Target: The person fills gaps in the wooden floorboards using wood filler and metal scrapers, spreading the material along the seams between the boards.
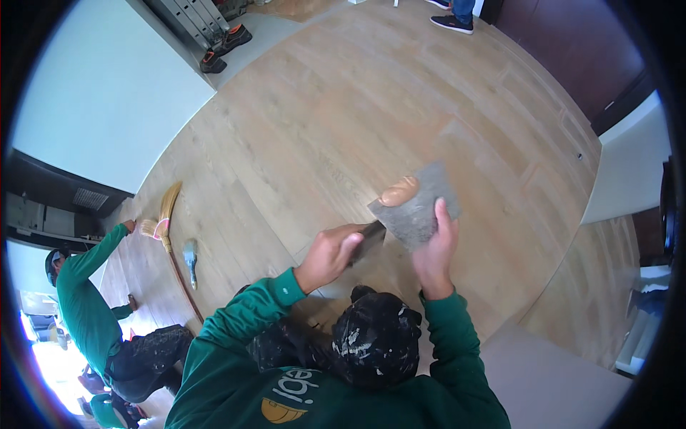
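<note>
Before us, a lump of paste (399,191) sits at the edge of a flat plate (419,214). On the floor (300,136) to our left, a broom (168,212) lies beside a brush (190,259). Shoes (235,39) sit farther ahead, near the wall (107,93).

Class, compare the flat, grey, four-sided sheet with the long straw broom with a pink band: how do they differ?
Shape: the flat, grey, four-sided sheet is broad, while the long straw broom has a thin stick and a flared head.
Colour: the sheet is mottled grey; the broom is straw-yellow with a brown stick.
Pose: the sheet is held up, while the broom lies along the floor.
Shared: both show against the wood-patterned floor.
</note>
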